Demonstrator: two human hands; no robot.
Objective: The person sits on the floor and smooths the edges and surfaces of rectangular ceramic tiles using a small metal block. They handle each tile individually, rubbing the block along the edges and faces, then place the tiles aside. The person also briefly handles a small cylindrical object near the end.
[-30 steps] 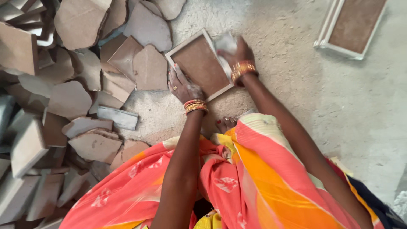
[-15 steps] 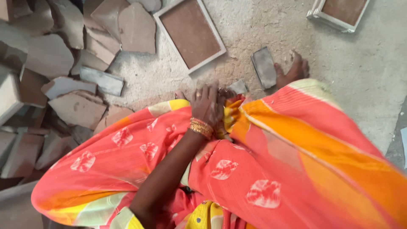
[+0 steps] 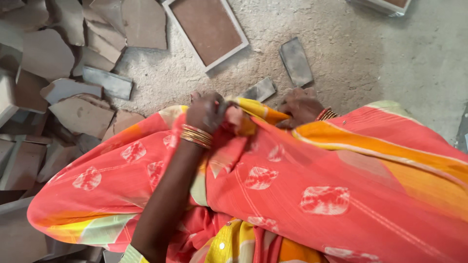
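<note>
My left hand (image 3: pixel 207 111), with gold bangles at the wrist, grips a bunched fold of the orange-pink patterned cloth (image 3: pixel 302 185) over my knees. Just to its right, my right hand (image 3: pixel 300 106) also grips the yellow edge of that cloth. Beyond my hands, a brown tile in a pale frame (image 3: pixel 207 28) lies flat on the sandy ground. Two grey tile offcuts lie near it: a larger one (image 3: pixel 295 61) and a small one (image 3: pixel 260 89) close to my left hand.
A heap of broken brown and grey tile pieces (image 3: pixel 58 73) fills the left side. Another framed tile (image 3: pixel 385 5) sits at the top right edge. Sandy concrete ground (image 3: pixel 399 63) stretches to the right.
My hands left the framed tile and came back to my lap. Both now grip the cloth at my knees; the view has shifted so the framed tile lies farther off.
</note>
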